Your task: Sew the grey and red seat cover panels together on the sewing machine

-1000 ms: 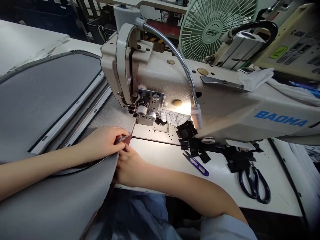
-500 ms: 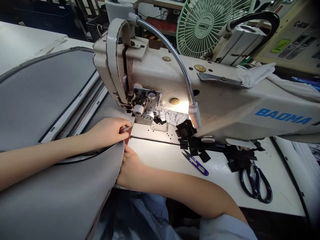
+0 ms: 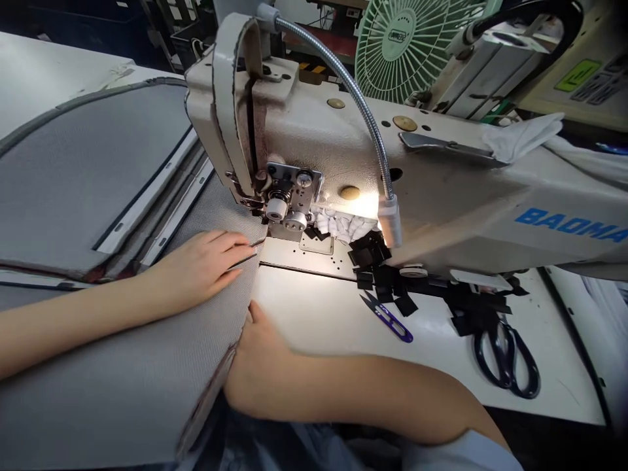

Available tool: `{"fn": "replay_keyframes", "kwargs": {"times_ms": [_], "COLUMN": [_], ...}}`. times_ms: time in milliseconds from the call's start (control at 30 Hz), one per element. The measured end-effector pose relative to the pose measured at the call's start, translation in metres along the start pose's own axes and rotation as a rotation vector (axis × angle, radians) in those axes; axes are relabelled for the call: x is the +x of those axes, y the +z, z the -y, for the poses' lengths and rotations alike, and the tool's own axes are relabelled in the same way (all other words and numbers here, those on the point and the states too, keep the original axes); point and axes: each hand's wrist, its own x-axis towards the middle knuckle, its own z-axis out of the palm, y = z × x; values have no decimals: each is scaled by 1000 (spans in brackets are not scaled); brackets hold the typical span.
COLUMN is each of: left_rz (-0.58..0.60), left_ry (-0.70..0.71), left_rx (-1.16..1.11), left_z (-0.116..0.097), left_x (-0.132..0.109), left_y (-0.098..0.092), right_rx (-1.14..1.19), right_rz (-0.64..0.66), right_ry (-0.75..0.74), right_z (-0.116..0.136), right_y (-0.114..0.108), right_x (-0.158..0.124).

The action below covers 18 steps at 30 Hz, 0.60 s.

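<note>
A large piece of grey fabric (image 3: pixel 147 386) is spread over the left side of the white table (image 3: pixel 304 314), and its upper corner is brought close to the head of the sewing machine (image 3: pixel 333 144); whether the needle touches it is hidden. Two white slotted strips (image 3: pixel 147 191) are seen on the fabric, lying slantwise beside each other. The left hand (image 3: pixel 206 271) is laid on top of the fabric near this corner, with the thumb set apart from the bent fingers; a thin dark line is seen by them, and whether anything is held cannot be told. The right hand (image 3: pixel 258 366) is placed against the fabric's near edge, its thumb pointed upward; most of its fingers are covered, so its grip cannot be told. The machine's bed is lit by a lamp (image 3: pixel 390 222) on a bent metal tube. Beside it small black pieces (image 3: pixel 370 252) are heaped, and farther right purple snips (image 3: pixel 387 318) and dark-handled scissors (image 3: pixel 508 369) are laid, well apart from both hands. Behind the machine a green fan (image 3: pixel 400 46) is seen.
</note>
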Motion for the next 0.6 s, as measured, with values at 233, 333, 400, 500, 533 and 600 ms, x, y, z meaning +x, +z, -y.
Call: {"fn": "replay_keyframes", "kwargs": {"times_ms": [233, 333, 400, 500, 533, 600], "left_rz": [-86, -68, -76, -98, -102, -111], "left_ry": [116, 147, 158, 164, 165, 166], "left_rx": [-76, -82, -86, -97, -100, -101], "left_z": [21, 17, 15, 17, 19, 23], "left_x": [-17, -11, -7, -3, -1, 3], "left_y": [20, 17, 16, 16, 17, 18], "right_rx": [15, -9, -29, -49, -52, -59], "right_rz": [-50, -72, -112, -156, -155, -146], "right_ry": [-124, -105, -90, -97, -99, -89], "right_z": [2, 6, 9, 11, 10, 7], "right_y": [-4, 5, 11, 15, 15, 14], "right_x": [-18, -15, -14, -13, -13, -12]}}
